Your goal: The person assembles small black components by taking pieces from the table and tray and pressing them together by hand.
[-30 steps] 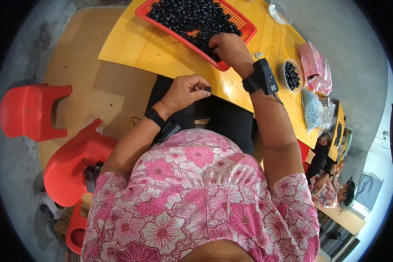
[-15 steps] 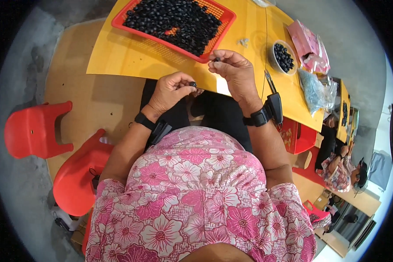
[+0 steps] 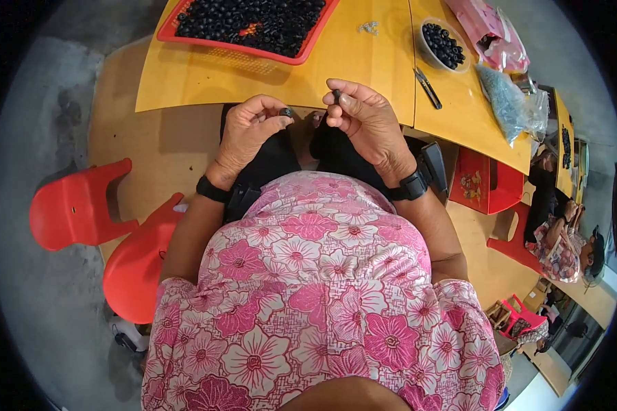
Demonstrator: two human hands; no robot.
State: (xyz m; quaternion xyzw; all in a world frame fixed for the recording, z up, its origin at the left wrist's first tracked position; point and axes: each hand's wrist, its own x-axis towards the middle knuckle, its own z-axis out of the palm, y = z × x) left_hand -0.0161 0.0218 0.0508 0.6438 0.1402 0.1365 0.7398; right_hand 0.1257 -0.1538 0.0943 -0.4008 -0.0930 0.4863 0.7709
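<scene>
**Two small black pieces held above the lap, one in each hand, beside a yellow work surface**

A yellow surface point(image 3: 384, 68) is curved by the lens across the top of the view. On it, a red slatted basket point(image 3: 298, 60) is filled with a heap of small black parts point(image 3: 253, 24). At the right, a pink bag point(image 3: 483, 31) is seen near a clear bag of bluish contents point(image 3: 504, 103). Between these and the basket, a round clear bowl point(image 3: 465, 67) of similar black parts is placed, with a slim dark tool point(image 3: 428, 89) just below it and a few tiny clear bits point(image 3: 369, 28) to its left.

The left hand point(image 3: 247, 133) and right hand point(image 3: 370, 123) are raised near the surface's edge, apart from each other. The step in hand is judged to be the handling of single parts; for them to be brought together, the gap would need to be closed and the ends aligned.

Each grip is nearly closed — a dark piece point(image 3: 286, 112) is pinched at the left thumb and forefinger; a second piece point(image 3: 336, 96) is pinched between right thumb and fingers.
</scene>
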